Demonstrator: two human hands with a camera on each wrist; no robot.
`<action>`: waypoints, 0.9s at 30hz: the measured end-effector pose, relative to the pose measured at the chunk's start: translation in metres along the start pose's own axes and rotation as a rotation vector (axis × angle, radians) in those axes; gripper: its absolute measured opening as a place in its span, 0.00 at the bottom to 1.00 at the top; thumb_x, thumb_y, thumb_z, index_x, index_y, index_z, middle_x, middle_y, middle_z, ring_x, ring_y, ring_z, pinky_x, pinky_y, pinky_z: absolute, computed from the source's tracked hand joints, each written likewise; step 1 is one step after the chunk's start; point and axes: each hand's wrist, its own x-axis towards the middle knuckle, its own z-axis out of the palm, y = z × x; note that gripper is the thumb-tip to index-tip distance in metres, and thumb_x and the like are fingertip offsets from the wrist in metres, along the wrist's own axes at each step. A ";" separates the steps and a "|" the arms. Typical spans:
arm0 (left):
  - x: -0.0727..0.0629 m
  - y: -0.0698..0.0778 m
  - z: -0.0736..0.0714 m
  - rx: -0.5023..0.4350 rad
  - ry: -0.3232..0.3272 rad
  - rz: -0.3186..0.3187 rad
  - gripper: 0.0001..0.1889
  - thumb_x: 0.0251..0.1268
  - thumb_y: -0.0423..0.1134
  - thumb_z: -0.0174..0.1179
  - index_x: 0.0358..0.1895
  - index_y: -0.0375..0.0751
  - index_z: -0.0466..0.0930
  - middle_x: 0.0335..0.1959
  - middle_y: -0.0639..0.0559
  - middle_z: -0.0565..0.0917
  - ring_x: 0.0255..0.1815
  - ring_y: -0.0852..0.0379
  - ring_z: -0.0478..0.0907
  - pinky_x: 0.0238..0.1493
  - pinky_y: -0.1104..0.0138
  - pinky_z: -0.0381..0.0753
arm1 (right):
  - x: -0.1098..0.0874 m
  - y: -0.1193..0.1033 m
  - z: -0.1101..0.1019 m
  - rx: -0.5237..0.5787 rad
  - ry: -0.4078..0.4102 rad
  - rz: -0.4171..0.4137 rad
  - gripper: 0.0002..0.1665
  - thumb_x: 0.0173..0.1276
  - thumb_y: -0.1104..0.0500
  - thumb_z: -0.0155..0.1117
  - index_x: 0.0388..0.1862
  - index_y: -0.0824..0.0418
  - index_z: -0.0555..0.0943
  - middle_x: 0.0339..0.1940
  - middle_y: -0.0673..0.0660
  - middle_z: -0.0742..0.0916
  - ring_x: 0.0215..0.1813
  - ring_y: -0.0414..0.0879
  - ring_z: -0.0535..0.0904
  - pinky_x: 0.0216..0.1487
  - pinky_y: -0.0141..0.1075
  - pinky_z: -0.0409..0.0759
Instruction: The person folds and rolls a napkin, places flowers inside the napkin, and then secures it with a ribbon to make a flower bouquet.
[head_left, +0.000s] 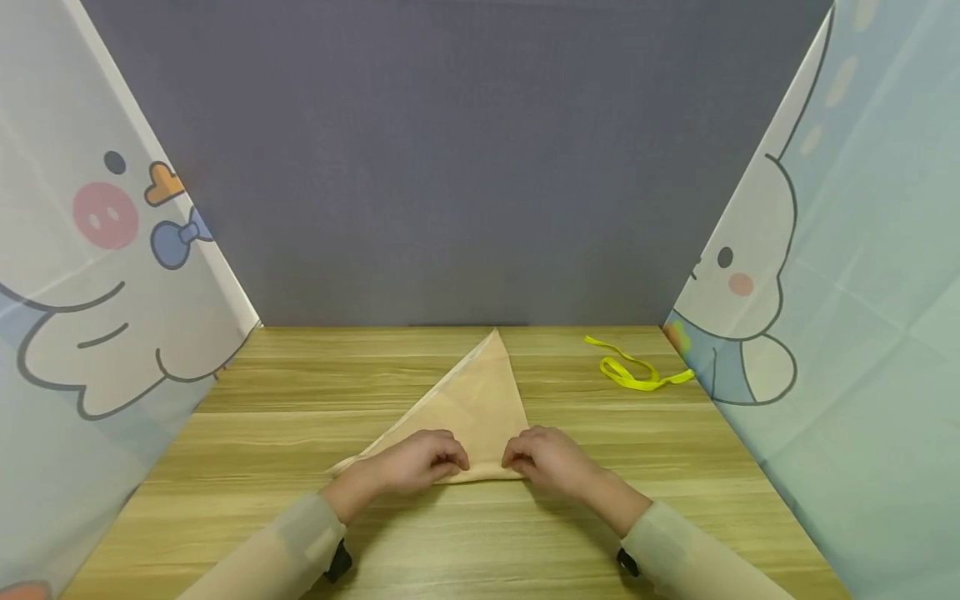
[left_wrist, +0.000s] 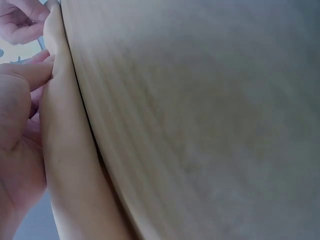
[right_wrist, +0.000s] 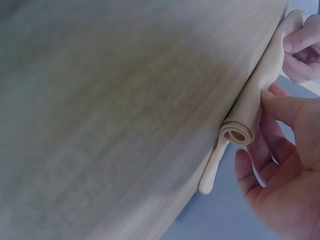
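Cloth (head_left: 480, 400), one peach piece, is laid in a triangle on the one worktop (head_left: 285, 400), around the middle between its left and right edges. Closest to the near edge, two pale sleeves (head_left: 262, 550) are seen, one on each arm, and at each cuff one black object (head_left: 340, 562) is partly shown, two in all. Beyond them, two bare hands are set at the cloth's near side, apart from each other. By the left hand (head_left: 420, 458) the rolled edge is pinched between thumb and fingers; by the right hand (head_left: 555, 460) the same edge is pinched close to its right end, the lower fingers being loosely curled. One roll (right_wrist: 245, 115) is formed along that side, and its coiled end is left showing, with one flap (right_wrist: 210, 175) hanging out beside it. One point of the triangle is brought almost to the worktop's far edge. Near the far right corner, one yellow ribbon (head_left: 637, 383) is loosely looped. Past the far edge, one grey panel (head_left: 465, 167) is stood, flanked by two printed sheets: one duck (head_left: 97, 333) is pictured on the left, one rabbit (head_left: 753, 208) on the right.
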 end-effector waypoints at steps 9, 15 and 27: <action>0.002 0.001 -0.004 0.102 -0.001 0.042 0.07 0.78 0.31 0.68 0.49 0.41 0.94 0.41 0.56 0.85 0.41 0.70 0.77 0.47 0.74 0.83 | 0.001 0.000 -0.004 -0.025 -0.044 0.056 0.06 0.74 0.59 0.78 0.42 0.47 0.96 0.41 0.41 0.93 0.44 0.38 0.88 0.47 0.38 0.84; 0.003 0.004 -0.003 0.150 0.014 0.090 0.05 0.75 0.30 0.70 0.47 0.39 0.95 0.39 0.55 0.85 0.40 0.69 0.79 0.46 0.76 0.83 | 0.002 0.000 -0.003 -0.014 -0.049 0.084 0.06 0.74 0.58 0.77 0.41 0.46 0.96 0.41 0.42 0.95 0.45 0.37 0.88 0.50 0.40 0.85; 0.003 0.004 -0.003 0.174 -0.006 0.055 0.06 0.78 0.33 0.69 0.49 0.42 0.94 0.42 0.55 0.88 0.42 0.71 0.78 0.48 0.75 0.83 | 0.006 -0.003 -0.007 0.061 -0.068 0.185 0.09 0.73 0.62 0.76 0.38 0.47 0.96 0.39 0.43 0.95 0.40 0.35 0.86 0.44 0.37 0.80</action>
